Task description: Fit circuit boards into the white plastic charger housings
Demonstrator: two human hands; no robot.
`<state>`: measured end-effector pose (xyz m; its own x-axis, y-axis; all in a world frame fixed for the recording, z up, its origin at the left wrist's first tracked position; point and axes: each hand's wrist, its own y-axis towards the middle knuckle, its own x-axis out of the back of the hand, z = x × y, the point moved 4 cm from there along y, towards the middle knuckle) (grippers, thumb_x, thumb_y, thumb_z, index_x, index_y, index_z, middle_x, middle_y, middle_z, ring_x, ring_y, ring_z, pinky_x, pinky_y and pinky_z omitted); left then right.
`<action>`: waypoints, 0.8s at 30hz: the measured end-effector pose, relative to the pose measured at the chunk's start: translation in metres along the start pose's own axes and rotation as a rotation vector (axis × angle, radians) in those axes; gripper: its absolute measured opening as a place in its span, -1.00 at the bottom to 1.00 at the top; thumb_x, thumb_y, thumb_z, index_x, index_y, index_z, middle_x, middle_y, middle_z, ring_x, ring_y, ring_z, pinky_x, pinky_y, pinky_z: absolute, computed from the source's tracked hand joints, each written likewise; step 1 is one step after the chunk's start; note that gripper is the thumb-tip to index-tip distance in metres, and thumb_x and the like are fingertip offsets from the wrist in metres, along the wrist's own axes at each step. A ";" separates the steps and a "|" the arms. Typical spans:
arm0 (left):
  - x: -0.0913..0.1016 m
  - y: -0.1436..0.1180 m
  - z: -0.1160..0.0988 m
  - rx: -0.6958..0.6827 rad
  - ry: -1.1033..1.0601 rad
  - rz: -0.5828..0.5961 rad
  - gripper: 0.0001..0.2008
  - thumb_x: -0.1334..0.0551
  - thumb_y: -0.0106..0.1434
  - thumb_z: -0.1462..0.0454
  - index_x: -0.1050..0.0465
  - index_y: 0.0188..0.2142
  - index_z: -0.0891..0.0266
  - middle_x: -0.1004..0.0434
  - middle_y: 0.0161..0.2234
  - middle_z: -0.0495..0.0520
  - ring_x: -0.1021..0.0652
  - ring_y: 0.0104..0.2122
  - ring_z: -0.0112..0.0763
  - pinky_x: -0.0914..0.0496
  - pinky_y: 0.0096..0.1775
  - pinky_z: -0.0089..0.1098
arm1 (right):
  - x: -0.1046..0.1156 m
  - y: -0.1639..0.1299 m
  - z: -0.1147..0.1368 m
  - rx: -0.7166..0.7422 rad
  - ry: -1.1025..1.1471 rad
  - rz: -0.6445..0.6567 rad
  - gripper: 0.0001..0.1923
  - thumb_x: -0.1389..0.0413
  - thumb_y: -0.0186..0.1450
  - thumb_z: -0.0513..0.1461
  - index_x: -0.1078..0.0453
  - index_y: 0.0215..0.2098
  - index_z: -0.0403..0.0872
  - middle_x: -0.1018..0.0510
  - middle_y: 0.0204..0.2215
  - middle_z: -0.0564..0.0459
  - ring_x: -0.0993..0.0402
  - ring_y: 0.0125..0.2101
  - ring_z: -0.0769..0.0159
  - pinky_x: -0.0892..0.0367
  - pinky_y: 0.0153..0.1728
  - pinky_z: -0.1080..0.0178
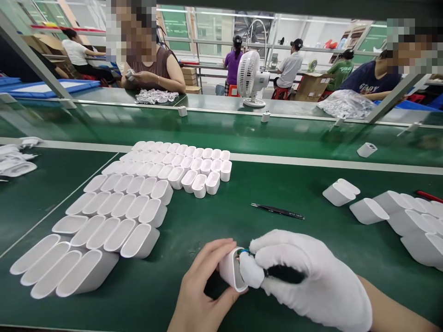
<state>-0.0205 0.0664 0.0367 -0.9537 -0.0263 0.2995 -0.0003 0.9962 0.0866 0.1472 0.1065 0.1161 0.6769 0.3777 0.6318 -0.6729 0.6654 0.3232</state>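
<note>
My bare left hand (200, 290) holds a small white plastic shell (231, 271) by its sides, just above the green mat (214, 221). My right hand (308, 276), in a white glove, pinches a small part with coloured wires at the shell's open mouth, and a dark object runs through its grip. Rows of identical white shells (114, 216) stand packed together on the mat to the left of my hands.
Black tweezers (278, 211) lie on the mat just beyond my hands. More white shells (404, 221) are piled at the right, one (367, 149) alone on the conveyor. A white fan (251, 76) stands across the belt, where other people sit working.
</note>
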 end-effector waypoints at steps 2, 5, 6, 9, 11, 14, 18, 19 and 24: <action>0.000 0.000 0.000 0.001 0.010 -0.001 -0.67 -0.32 0.10 0.27 -0.49 -0.10 0.02 -0.44 0.00 0.08 -0.47 -0.03 -0.11 -0.47 -0.12 -0.31 | -0.003 0.001 0.002 0.023 -0.032 0.035 -0.78 -0.08 0.24 -0.40 -0.36 -0.26 0.05 -0.54 -0.32 0.15 -0.49 -0.31 0.45 -0.38 -0.24 0.43; 0.000 -0.001 0.000 -0.001 0.028 -0.020 -0.68 -0.31 0.11 0.28 -0.49 -0.11 -0.01 -0.44 -0.01 0.06 -0.47 -0.03 -0.15 -0.47 -0.13 -0.33 | -0.007 -0.001 0.004 0.015 -0.128 0.078 -0.78 -0.05 0.23 -0.41 -0.34 -0.28 0.06 -0.51 -0.37 0.16 -0.46 -0.37 0.43 -0.37 -0.32 0.40; 0.000 -0.001 0.000 -0.006 0.034 -0.028 -0.68 -0.30 0.11 0.28 -0.49 -0.11 -0.01 -0.44 -0.01 0.06 -0.47 -0.03 -0.15 -0.47 -0.13 -0.33 | -0.008 -0.002 0.004 0.004 -0.180 0.064 -0.78 -0.05 0.22 -0.41 -0.34 -0.29 0.06 -0.50 -0.41 0.15 -0.43 -0.41 0.42 -0.36 -0.38 0.38; 0.001 -0.002 0.000 -0.026 0.042 -0.042 -0.69 -0.30 0.12 0.28 -0.49 -0.10 0.01 -0.44 -0.01 0.08 -0.47 -0.04 -0.12 -0.49 -0.16 -0.32 | -0.009 -0.005 0.005 -0.011 -0.296 0.003 -0.77 -0.04 0.17 -0.40 -0.33 -0.31 0.06 -0.46 -0.48 0.14 -0.37 -0.49 0.39 -0.28 -0.51 0.35; 0.001 -0.003 0.000 -0.034 0.051 -0.048 -0.67 -0.30 0.11 0.28 -0.49 -0.10 0.00 -0.45 -0.01 0.06 -0.47 -0.04 -0.11 -0.49 -0.16 -0.33 | -0.013 -0.006 0.004 0.007 -0.309 0.012 -0.77 -0.04 0.18 -0.40 -0.31 -0.29 0.06 -0.47 -0.46 0.14 -0.38 -0.48 0.39 -0.28 -0.51 0.35; 0.000 -0.003 0.000 -0.034 0.077 -0.045 -0.66 -0.30 0.12 0.29 -0.49 -0.10 -0.07 -0.45 -0.01 0.01 -0.48 -0.04 -0.15 -0.49 -0.18 -0.38 | -0.020 -0.006 0.002 0.012 -0.361 0.033 -0.81 -0.06 0.19 -0.38 -0.31 -0.30 0.04 -0.48 -0.44 0.13 -0.39 -0.47 0.38 -0.24 -0.53 0.35; -0.001 -0.004 -0.001 -0.058 0.080 -0.054 -0.70 -0.28 0.16 0.26 -0.49 -0.09 -0.06 -0.45 0.00 0.01 -0.49 -0.04 -0.15 -0.50 -0.19 -0.39 | -0.020 -0.008 0.001 -0.023 -0.412 -0.016 -0.84 -0.13 0.18 -0.32 -0.36 -0.30 0.06 -0.51 -0.38 0.11 -0.43 -0.44 0.34 -0.23 -0.55 0.34; -0.001 -0.005 -0.002 -0.061 0.071 -0.060 -0.69 -0.28 0.16 0.24 -0.49 -0.08 -0.04 -0.46 0.00 0.02 -0.49 -0.03 -0.13 -0.50 -0.18 -0.37 | -0.017 -0.008 0.000 -0.040 -0.383 -0.045 -0.80 -0.16 0.16 -0.32 -0.38 -0.27 0.07 -0.51 -0.33 0.10 -0.45 -0.39 0.32 -0.27 -0.51 0.33; -0.001 -0.005 -0.002 -0.034 0.037 -0.054 -0.66 -0.31 0.13 0.21 -0.49 -0.06 0.00 -0.48 0.00 0.03 -0.48 -0.01 -0.10 -0.50 -0.13 -0.35 | -0.007 -0.006 -0.007 -0.115 -0.118 -0.109 -0.58 -0.26 0.04 -0.28 -0.38 -0.12 0.09 -0.50 -0.22 0.07 -0.47 -0.28 0.28 -0.41 -0.32 0.31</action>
<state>-0.0194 0.0614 0.0382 -0.9409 -0.0833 0.3282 -0.0402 0.9899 0.1360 0.1482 0.1046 0.1044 0.6996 0.2257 0.6780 -0.5547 0.7697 0.3160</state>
